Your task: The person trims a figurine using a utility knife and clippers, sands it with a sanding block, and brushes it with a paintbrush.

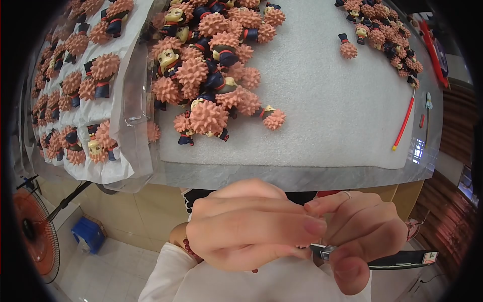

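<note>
My left hand [251, 226], with a dark red bead bracelet at its wrist, is closed in front of my body below the table edge. Its fingers pinch something small, and only a tiny pale pink bit shows at the fingertips. My right hand [365, 226], wearing a ring, is closed around a knife [322, 250]. The short metal blade points left, close against the left fingertips. Beyond the right fist a long black bar [402, 258] sticks out; I cannot tell whether it belongs to the knife.
Small figurines [206, 73] with spiky pink hair and navy clothes lie heaped on the foam-covered table [312, 136]. More figurines [382, 35] lie at the far right, beside a thin red brush [404, 123]. A paper-lined tray [113, 168] holds figurines in rows. A fan [35, 234] stands lower left.
</note>
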A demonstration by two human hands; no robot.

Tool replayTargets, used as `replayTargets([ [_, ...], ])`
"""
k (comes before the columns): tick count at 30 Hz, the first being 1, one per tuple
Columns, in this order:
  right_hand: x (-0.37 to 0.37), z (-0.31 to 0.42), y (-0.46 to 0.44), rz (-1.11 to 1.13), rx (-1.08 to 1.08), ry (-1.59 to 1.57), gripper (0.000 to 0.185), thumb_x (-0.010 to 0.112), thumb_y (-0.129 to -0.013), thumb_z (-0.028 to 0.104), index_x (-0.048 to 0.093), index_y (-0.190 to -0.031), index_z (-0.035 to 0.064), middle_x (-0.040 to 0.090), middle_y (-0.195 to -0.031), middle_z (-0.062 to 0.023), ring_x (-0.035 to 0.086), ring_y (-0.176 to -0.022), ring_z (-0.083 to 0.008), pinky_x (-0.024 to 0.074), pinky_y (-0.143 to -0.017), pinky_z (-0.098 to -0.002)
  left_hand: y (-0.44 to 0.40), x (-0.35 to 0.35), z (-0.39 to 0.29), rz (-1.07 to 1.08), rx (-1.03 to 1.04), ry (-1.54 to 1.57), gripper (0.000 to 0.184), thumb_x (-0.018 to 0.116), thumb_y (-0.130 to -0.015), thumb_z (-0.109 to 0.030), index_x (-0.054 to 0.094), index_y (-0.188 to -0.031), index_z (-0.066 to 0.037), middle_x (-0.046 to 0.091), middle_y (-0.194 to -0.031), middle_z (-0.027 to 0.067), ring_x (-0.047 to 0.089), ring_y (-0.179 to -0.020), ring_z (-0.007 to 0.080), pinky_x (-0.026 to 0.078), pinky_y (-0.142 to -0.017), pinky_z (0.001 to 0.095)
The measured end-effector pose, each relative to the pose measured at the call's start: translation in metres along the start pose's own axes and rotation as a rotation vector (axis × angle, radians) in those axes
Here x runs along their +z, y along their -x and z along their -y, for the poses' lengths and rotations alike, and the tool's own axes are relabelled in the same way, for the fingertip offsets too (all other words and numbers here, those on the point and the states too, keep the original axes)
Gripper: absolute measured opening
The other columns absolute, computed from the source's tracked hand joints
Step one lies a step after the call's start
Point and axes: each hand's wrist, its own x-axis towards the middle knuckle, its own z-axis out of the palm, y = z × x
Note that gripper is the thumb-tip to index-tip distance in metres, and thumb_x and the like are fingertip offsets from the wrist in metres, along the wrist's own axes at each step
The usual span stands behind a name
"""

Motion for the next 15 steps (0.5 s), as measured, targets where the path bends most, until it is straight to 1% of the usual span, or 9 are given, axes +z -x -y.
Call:
replayTargets([
  [7, 0.002, -0.0017, -0.0016, 0.007, -0.03, 0.02, 0.014, 0.054, -0.077, 0.005, 0.044, -0.068, 0.0017, 0.046, -0.046, -0.0064, 0.043, -0.038, -0.0127, 0.0501, -0.082, -0.0466, -0.0031, -0.003, 0.0001, 0.038, 0.023, -0.03, 0.024, 0.074, -0.07, -0.009, 0.067, -0.091, 0.0, 0.068, -0.087, 0.0098, 0.064, -0.068, 0.02, 0.05, -0.064, 0.0271],
  [15, 0.002, 0.0007, -0.001, -0.013, 0.007, 0.045, 0.018, 0.058, -0.078, 0.007, 0.044, -0.068, 0.0023, 0.046, -0.045, -0.006, 0.043, -0.038, -0.012, 0.0504, -0.081, -0.046, -0.0018, -0.0012, 0.0003, 0.012, 0.017, -0.029, 0.024, 0.074, -0.07, -0.009, 0.067, -0.092, 0.0, 0.068, -0.087, 0.0098, 0.064, -0.069, 0.0196, 0.05, -0.064, 0.0273],
])
